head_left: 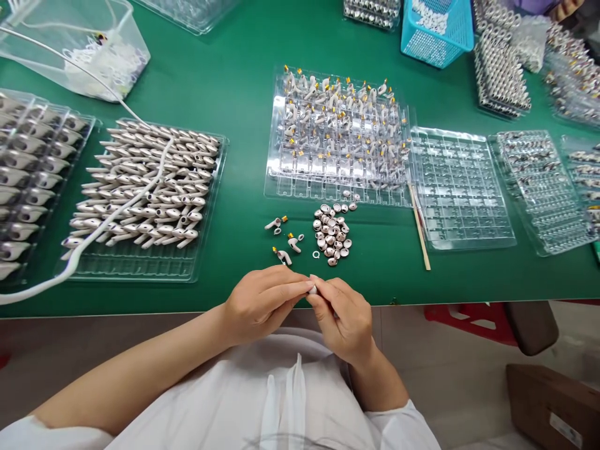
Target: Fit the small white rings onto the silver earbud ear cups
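My left hand [265,301] and my right hand [344,315] meet at the table's front edge. Between their fingertips they pinch a small pale earbud part [312,290], mostly covered by the fingers. Just beyond the left hand lie three stemmed earbud shells with orange-gold tabs, one of them this earbud shell [294,242]. A loose pile of round, glossy earbud caps [332,231] sits beyond the right hand. A tiny white ring [315,254] rests beside that pile.
Behind the pile stands a clear tray of tabbed earbud shells [337,119]. A ridged clear tray [464,187] and a thin wooden stick [420,231] lie right. At left are a tray of stemmed shells [145,187], a white cable [117,215] and a clear bin [51,69].
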`<state>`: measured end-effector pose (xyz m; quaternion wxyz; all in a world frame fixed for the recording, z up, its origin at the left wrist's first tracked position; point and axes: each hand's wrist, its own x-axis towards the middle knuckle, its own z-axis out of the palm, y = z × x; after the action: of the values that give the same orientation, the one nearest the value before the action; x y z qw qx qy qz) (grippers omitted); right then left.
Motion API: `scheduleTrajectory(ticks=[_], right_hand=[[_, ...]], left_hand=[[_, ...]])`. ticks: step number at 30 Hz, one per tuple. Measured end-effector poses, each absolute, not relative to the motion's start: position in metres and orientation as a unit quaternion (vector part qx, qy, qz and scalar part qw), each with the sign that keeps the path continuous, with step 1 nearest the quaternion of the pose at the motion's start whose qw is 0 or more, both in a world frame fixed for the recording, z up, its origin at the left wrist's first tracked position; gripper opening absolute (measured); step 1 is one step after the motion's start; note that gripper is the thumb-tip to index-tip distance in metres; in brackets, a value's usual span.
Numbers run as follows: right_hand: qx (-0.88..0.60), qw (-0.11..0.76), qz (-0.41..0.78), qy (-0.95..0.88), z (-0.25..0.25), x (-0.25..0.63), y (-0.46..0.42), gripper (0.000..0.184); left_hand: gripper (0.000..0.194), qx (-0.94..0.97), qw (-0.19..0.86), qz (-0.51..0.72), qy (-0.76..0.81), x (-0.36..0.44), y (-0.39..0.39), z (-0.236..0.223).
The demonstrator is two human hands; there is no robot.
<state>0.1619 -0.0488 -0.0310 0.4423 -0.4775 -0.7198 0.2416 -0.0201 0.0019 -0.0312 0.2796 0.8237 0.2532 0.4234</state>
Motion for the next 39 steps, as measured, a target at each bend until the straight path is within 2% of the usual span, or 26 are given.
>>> scheduleTrajectory(ticks=[9, 15, 22, 26, 34, 39], right_hand=[[-0.48, 0.431, 0.288, -0.708, -0.029, 0.162, -0.046, 0.03], [-0.483, 0.406, 0.259, -0.731, -0.031, 0.16, -0.049, 0.035], [-0.473, 0.422, 0.236, -0.737, -0.029, 0.16, -0.051, 0.036], [-0.478, 0.425, 0.262, -0.723, -0.029, 0.163, -0.051, 0.034], [-0.44, 0.443, 0.297, -0.722, -0.032, 0.167, -0.053, 0.035], [-0.423, 0.464, 0.279, -0.726, -0.034, 0.167, -0.054, 0.034]], left_hand=[[0.025, 0.811, 0.279, 0.435, 0.275, -0.018, -0.002, -0.028], [0.026, 0.823, 0.262, 0.427, 0.268, -0.02, -0.003, -0.032], [0.027, 0.827, 0.268, 0.42, 0.259, -0.023, -0.004, -0.032], [0.023, 0.794, 0.348, 0.42, 0.269, -0.023, -0.003, -0.026], [0.011, 0.553, 0.65, 0.33, 0.404, -0.024, -0.002, -0.021], [0.01, 0.465, 0.722, 0.299, 0.415, -0.02, -0.003, -0.017]])
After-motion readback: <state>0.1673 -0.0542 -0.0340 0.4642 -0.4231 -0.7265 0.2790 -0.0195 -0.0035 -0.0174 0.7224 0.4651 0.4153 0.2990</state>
